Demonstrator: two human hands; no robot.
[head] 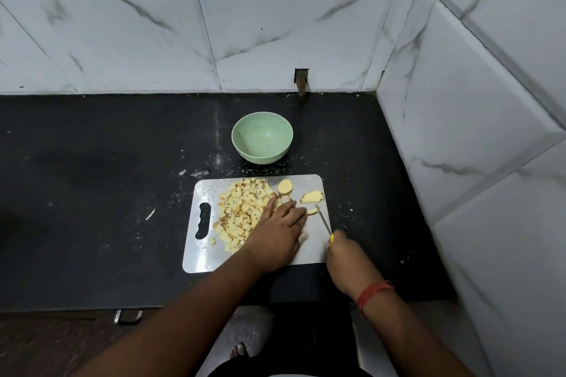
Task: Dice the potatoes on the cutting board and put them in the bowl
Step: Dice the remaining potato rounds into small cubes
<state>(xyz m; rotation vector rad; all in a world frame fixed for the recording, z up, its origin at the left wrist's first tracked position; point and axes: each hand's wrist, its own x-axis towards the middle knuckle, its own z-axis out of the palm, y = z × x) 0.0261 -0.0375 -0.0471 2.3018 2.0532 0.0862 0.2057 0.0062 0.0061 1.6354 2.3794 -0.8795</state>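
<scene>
A steel cutting board (309, 249) lies on the black counter. A heap of diced potato (240, 213) covers its left half. Two uncut potato slices (284, 186) (311, 196) lie near its far right corner. My left hand (280, 231) rests flat on the board, its straight fingers lying over a small potato piece (312, 211) beside the heap. My right hand (344, 255) grips a yellow-handled knife (323, 220), whose blade points at that piece. A pale green bowl (262, 137) stands empty just beyond the board.
White marble-tiled walls close the counter at the back and on the right (459, 131). Potato crumbs speckle the black counter (92, 193) around the board. The counter's front edge runs just below the board.
</scene>
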